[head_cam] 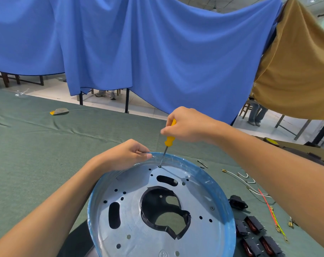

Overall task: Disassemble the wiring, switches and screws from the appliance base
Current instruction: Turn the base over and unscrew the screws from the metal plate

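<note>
We pinch the stiff, thin-walled appliance base (131, 206) rim with the left hand (127, 155); right hand (187, 125) grips screwdriver (169, 139) on 1 far-rim screw (159, 166).

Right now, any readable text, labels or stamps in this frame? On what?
No text can be read.
Round stamped mark near the bottom edge of the metal base: a logo or symbol, too blurred and cut off to read.
Yellow and grey packet on the far tablecloth: too small to show any print.
</note>
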